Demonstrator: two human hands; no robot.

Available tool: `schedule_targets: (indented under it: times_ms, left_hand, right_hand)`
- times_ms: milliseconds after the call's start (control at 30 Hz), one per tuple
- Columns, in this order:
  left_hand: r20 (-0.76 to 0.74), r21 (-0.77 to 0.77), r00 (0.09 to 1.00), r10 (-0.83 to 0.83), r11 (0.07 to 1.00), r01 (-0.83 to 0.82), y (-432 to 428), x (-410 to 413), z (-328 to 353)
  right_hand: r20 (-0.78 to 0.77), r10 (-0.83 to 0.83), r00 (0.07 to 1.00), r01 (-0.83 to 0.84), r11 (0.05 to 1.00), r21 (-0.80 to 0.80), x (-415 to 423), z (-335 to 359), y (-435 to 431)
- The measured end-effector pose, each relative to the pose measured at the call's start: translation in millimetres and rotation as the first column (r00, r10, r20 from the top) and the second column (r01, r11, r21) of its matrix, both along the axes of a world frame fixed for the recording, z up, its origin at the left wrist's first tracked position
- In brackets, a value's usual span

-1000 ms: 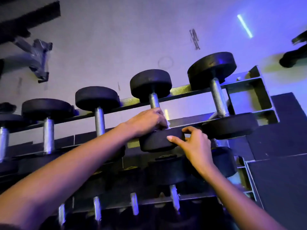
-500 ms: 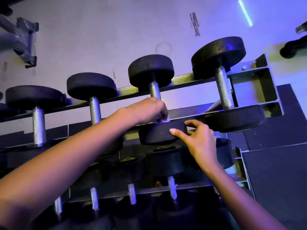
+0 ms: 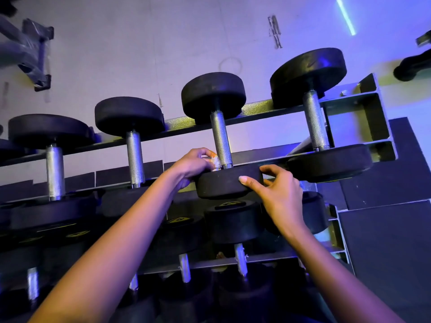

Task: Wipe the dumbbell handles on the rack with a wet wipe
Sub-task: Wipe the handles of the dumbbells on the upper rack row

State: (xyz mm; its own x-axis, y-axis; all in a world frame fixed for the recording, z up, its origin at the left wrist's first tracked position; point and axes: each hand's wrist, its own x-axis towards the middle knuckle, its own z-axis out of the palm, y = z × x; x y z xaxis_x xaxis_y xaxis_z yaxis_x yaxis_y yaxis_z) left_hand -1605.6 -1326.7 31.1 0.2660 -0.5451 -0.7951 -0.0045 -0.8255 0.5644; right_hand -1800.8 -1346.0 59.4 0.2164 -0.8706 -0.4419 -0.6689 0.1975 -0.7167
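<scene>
Black dumbbells with knurled steel handles lie across the top tier of a metal rack [image 3: 363, 117]. My left hand [image 3: 194, 163] pinches a small crumpled white wet wipe [image 3: 215, 162] just left of the base of the third dumbbell's handle [image 3: 221, 138]. The fingers have come off the handle, so its steel shows bare. My right hand [image 3: 278, 194] grips the near black head [image 3: 224, 184] of that same dumbbell, thumb on its front rim and fingers behind it.
Other dumbbell handles [image 3: 134, 157] [image 3: 316, 122] [image 3: 54, 172] flank it on the top tier. A lower tier holds more dumbbells [image 3: 231, 223] below my hands. Dark floor mats [image 3: 384, 241] lie to the right, and a bench frame [image 3: 30, 54] stands at far left.
My left hand has slid off the handle to its left side with the wipe, baring the steel. My right hand keeps its hold on the near head. The view has shifted slightly.
</scene>
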Motion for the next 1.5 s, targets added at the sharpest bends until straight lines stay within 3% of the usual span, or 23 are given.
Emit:
schedule_targets:
  times_ms: [100, 300, 433, 600, 700, 767, 833, 867, 967, 1067, 1133, 1200, 1233, 1300, 1400, 1433, 1500]
  left_hand:
    - [-0.115, -0.023, 0.993, 0.001, 1.0, -0.003, 0, 3, -4]
    - [-0.029, -0.062, 0.998, -0.053, 0.997, 0.051, 5, 9, -1]
    - [-0.131, -0.071, 0.991, -0.034, 0.997, 0.024, 4, 8, -3]
    - [0.093, -0.11, 0.996, 0.009, 0.994, 0.001, 12, 4, 9]
    - [0.066, -0.29, 0.967, 0.248, 0.932, -0.219, 8, 9, 27]
    - [0.19, -0.516, 0.899, 0.394, 0.819, -0.25, -8, 5, 30]
    - [0.393, -0.662, 0.806, 0.443, 0.744, -0.086, -27, -6, 24]
    - [0.513, -0.663, 0.754, 0.409, 0.747, 0.046, -35, -11, 17]
    - [0.775, -0.523, 0.575, 0.262, 0.778, 0.35, -49, -15, -6]
    - [0.851, -0.453, 0.483, 0.206, 0.753, 0.477, -47, -9, -17]
    - [0.781, -0.523, 0.576, 0.243, 0.759, 0.388, -43, -8, -21]
    - [0.542, -0.667, 0.72, 0.433, 0.743, 0.055, -45, -7, -20]
    - [0.359, -0.706, 0.755, 0.549, 0.689, -0.165, -47, -7, -20]
    - [-0.009, -0.602, 0.723, 0.691, 0.574, -0.555, -52, -7, -18]
    - [-0.449, -0.229, 0.574, 0.685, 0.533, -0.815, -55, -4, -22]
    - [-0.521, -0.146, 0.524, 0.673, 0.535, -0.832, -56, -4, -22]
    - [-0.536, -0.121, 0.486, 0.69, 0.507, -0.853, -58, -5, -24]
  right_hand:
    - [0.005, -0.001, 1.0, 0.001, 1.0, 0.004, -1, -2, -1]
    - [0.013, -0.014, 1.0, 0.014, 1.0, 0.008, -1, -4, -2]
    - [0.01, -0.009, 1.0, 0.009, 1.0, 0.005, -1, -3, -1]
    - [-0.001, -0.009, 1.0, 0.009, 1.0, 0.012, -1, -2, -2]
    - [0.0, -0.006, 1.0, 0.006, 1.0, 0.004, -1, 0, -2]
    - [0.0, 0.001, 1.0, -0.001, 1.0, 0.005, -2, 2, -3]
    - [0.003, 0.01, 1.0, -0.01, 1.0, 0.007, -3, 5, -5]
    - [0.004, 0.013, 1.0, -0.013, 1.0, 0.007, -4, 6, -6]
    - [0.003, 0.022, 1.0, -0.022, 1.0, 0.002, -3, 6, -8]
    - [-0.01, 0.024, 1.0, -0.024, 1.0, -0.003, -3, 4, -7]
    - [-0.009, 0.023, 1.0, -0.023, 1.0, -0.006, -3, 3, -7]
    - [-0.013, 0.026, 1.0, -0.027, 0.999, -0.017, -2, 3, -7]
    - [-0.014, 0.026, 1.0, -0.027, 0.999, -0.023, -2, 2, -7]
    - [-0.014, 0.022, 1.0, -0.023, 0.999, -0.025, -3, 1, -6]
    - [-0.019, 0.019, 1.0, -0.019, 1.0, -0.023, -2, -1, -5]
    - [-0.02, 0.017, 1.0, -0.017, 1.0, -0.023, -3, -1, -5]
    - [-0.024, 0.016, 1.0, -0.017, 1.0, -0.02, -2, -2, -5]
